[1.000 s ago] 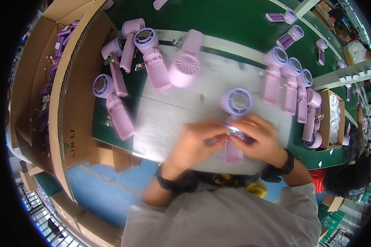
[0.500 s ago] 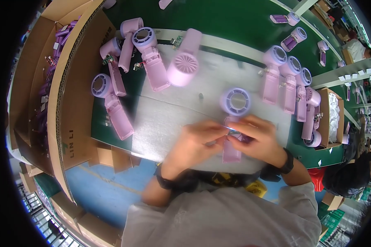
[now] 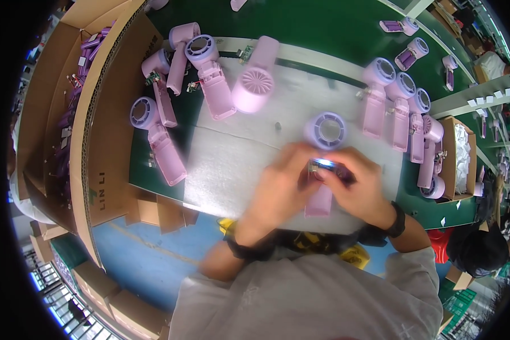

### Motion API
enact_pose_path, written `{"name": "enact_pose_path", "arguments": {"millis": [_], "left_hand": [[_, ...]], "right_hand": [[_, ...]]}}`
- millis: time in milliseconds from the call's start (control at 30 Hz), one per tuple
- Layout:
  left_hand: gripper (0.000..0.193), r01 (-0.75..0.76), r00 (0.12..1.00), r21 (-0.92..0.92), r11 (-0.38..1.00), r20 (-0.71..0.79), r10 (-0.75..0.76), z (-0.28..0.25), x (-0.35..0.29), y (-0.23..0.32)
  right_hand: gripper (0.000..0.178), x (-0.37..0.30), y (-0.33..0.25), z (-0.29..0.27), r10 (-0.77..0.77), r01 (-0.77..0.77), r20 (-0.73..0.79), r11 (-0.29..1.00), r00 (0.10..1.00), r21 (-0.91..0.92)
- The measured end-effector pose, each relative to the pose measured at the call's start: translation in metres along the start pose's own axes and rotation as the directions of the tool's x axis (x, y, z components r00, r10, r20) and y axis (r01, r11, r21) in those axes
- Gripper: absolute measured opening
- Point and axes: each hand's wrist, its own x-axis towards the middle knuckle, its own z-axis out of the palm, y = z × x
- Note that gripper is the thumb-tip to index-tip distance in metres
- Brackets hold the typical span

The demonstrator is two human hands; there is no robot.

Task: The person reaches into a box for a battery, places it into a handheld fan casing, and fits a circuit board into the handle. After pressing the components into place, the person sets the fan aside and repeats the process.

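A handheld fan [image 3: 318,205] lies in front of me, its round lavender head [image 3: 310,131] away from me and its open pink handle toward me. Over the handle, both hands close on a small circuit board [image 3: 314,168], which shows a bright bluish-white light. My left hand [image 3: 283,184] pinches the board's left side, its fingers partly blurred. My right hand [image 3: 361,184] grips the other side, thumb across the front. Something dark purple shows under the right fingers, mostly hidden. The fan sits on a whitish mat [image 3: 232,164].
More pink fans [image 3: 217,93] with exposed boards lie at the left; others [image 3: 374,113] line the right. A tall cardboard box [image 3: 110,130] holding purple parts stands at the far left. At the right is a small carton [image 3: 449,158] with white pieces. A metal rail [image 3: 306,64] crosses behind the mat.
A bright light now shows on the board between my hands. My left hand has moved right, nearer the right one. The whole view has shifted slightly.
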Motion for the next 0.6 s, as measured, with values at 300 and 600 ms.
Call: {"name": "enact_pose_path", "arguments": {"millis": [300,600], "left_hand": [[0.046,0.023,0.999,0.037,0.999,0.035,-0.025,-0.003,-0.002,-0.003],[0.05,0.066,0.993,-0.052,0.996,0.102,-0.061,-0.008,0.0,0.001]], "right_hand": [[0.019,-0.003,-0.002,-0.001,0.112,-0.112,-0.02,0.994,0.994,-0.017],[0.016,-0.004,0.0,-0.005,0.047,-0.046,0.051,0.999,0.998,-0.008]]}}
